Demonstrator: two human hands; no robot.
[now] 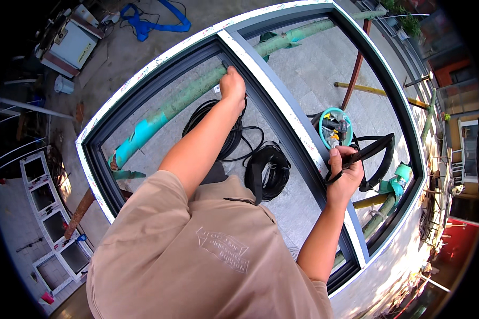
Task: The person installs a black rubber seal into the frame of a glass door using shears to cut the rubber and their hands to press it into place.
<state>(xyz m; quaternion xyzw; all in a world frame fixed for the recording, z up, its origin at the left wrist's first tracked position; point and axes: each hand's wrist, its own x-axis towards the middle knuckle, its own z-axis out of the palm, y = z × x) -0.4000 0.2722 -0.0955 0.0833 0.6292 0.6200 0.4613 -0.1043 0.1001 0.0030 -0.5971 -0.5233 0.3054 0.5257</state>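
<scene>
A large window frame (271,87), white outside with dark grey inner edges, lies across green-wrapped poles in front of me. My left hand (233,89) reaches to the far inner corner of the left opening, beside the middle bar. Its fingers are closed against the dark inner edge; what they pinch is hidden. My right hand (346,175) is above the middle bar, nearer to me, with its thumb and fingers closed on a black rubber strip (375,149). The strip hangs in a loop over the right opening.
Coils of black strip (269,173) lie on the paving beneath the left opening. A turquoise bucket (322,130) of tools stands below the right opening. Green-wrapped poles (175,103) support the frame. Smaller white frames (56,215) lie at far left, near a white cabinet (72,45).
</scene>
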